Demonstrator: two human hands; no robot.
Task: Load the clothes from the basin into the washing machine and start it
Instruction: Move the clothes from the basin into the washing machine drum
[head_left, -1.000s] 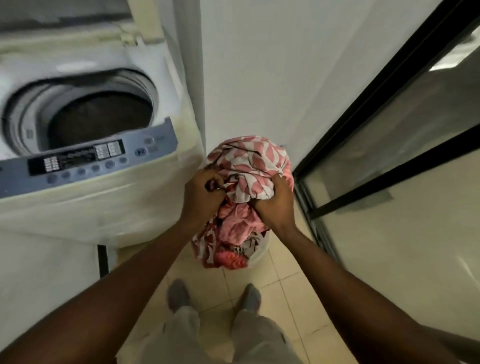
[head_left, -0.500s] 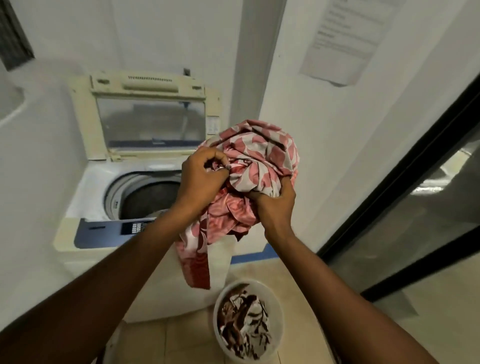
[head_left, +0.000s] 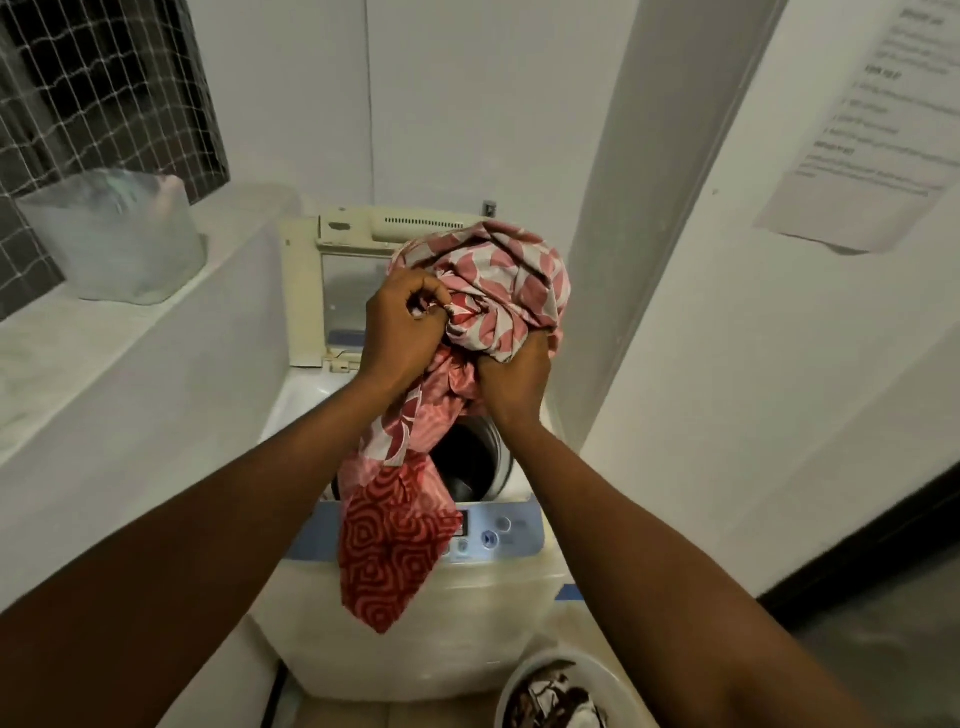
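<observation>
both your hands are up in front of you, closed on a bunched bundle of clothes (head_left: 498, 291) in pink, red and grey-white prints. your left hand (head_left: 402, 332) is curled tight on the bundle's left side, fingers pinching a fold of the cloth. your right hand (head_left: 511, 382) grips it from below on the right, fist shut around gathered fabric. the bundle hangs above the washing machine (head_left: 415, 613), over the far part of its open drum (head_left: 467, 462), and a long tail of red swirl-patterned cloth (head_left: 389, 551) drops from it across the near rim and over the left part of the blue control panel (head_left: 498, 535), hiding some of the buttons. the machine's lid (head_left: 332, 291) stands raised at the far side, partly hidden by the bundle.

the white basin (head_left: 519, 680) sits on the floor at the near right, just beside the machine's front; dark brown and white clothes (head_left: 556, 696) lie in it, your right forearm crossing above its right side.

on the left a white ledge (head_left: 104, 338) carries a translucent plastic container (head_left: 114, 234) below a netted window (head_left: 98, 88). a printed paper notice (head_left: 883, 135) is stuck on the right wall.
</observation>
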